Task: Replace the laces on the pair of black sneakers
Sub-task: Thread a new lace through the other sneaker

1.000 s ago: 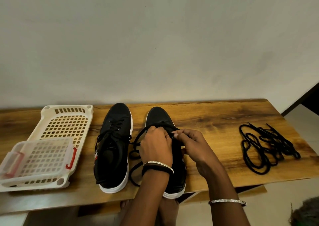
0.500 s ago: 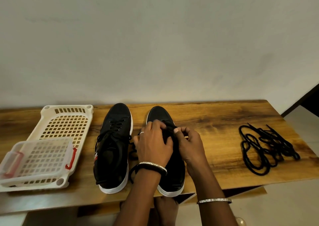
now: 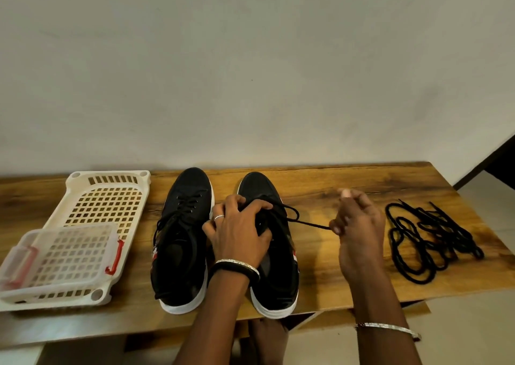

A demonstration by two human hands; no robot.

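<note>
Two black sneakers with white soles stand side by side on the wooden table, toes pointing away. The left sneaker is laced. My left hand grips the top of the right sneaker over its eyelets. My right hand is out to the right of that shoe and pinches a black lace that runs taut from the eyelets to my fingers. A loose pile of black laces lies on the table farther right.
A cream perforated plastic tray lies at the table's left, with a smaller clear basket with red clips on top of it. A plain wall rises behind the table. My foot shows below the near edge.
My right hand has moved from the shoe's eyelets out to the right, drawing the lace out of the shoe. My left hand has stayed on the right sneaker.
</note>
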